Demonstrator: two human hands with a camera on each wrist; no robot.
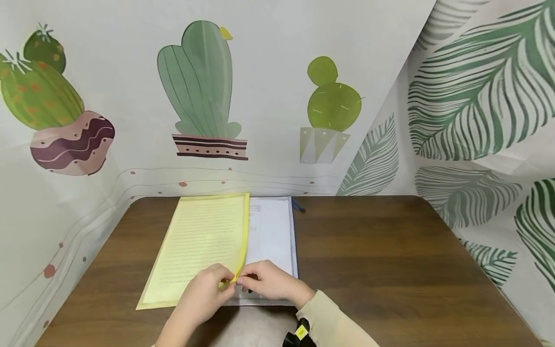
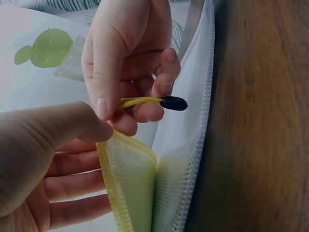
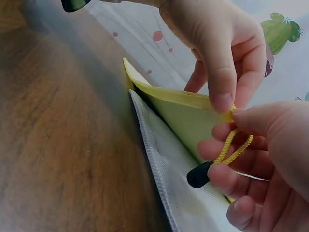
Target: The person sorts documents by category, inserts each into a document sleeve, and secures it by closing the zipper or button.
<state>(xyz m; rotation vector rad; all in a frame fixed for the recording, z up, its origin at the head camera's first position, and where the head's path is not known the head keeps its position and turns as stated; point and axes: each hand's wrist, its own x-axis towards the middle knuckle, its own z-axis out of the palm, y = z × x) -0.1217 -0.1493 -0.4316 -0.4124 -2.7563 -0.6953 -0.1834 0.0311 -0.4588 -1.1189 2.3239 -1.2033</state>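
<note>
A yellow mesh zipper pouch [image 1: 204,236] with a lined sheet inside lies with its near right corner lifted. My left hand [image 1: 205,294] pinches that corner between thumb and fingers. Right beside it, my right hand [image 1: 270,282] pinches the zipper pull [image 3: 231,147], a yellow cord loop with a black end, where it meets the pouch's edge. The black end hangs past the right fingers in both wrist views. Under the yellow pouch lies a white mesh zipper pouch [image 1: 275,231] with a blue edge and papers inside, partly covered.
The pouches lie on a brown wooden table [image 1: 368,260], toward the left of its middle. A blue zipper cord [image 1: 298,206] sticks out at the white pouch's far right corner. Behind the table hangs a white cloth [image 1: 273,96] printed with cacti.
</note>
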